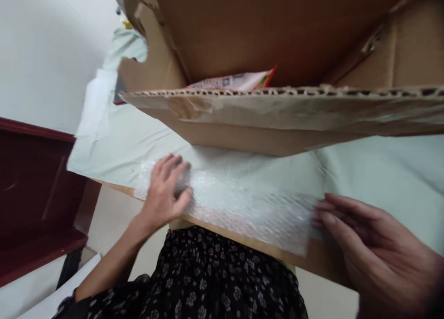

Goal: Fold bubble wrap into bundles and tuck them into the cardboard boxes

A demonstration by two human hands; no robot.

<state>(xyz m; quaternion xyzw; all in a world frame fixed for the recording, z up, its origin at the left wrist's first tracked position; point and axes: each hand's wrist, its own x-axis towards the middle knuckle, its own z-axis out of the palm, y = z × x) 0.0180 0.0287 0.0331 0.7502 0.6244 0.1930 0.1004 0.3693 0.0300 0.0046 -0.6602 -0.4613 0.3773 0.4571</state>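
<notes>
A strip of clear bubble wrap (243, 208) lies along the table's front edge, its near side partly over the edge. My left hand (167, 188) rests on the strip's left part, palm down with the fingers spread. At the strip's right end, my right hand (367, 240) pinches the edge of the bubble wrap between thumb and fingers. Just beyond the strip stands a large open cardboard box (249, 138). Inside it, a white and red packet (236, 81) shows above the front wall; the rest of it is hidden.
A pale green cloth (121, 143) covers the table. White sheets (95, 106) lie at its left side, near a dark, red-edged object (120, 91) beside the box. Dark red furniture (31, 198) stands to the left, against a pale wall.
</notes>
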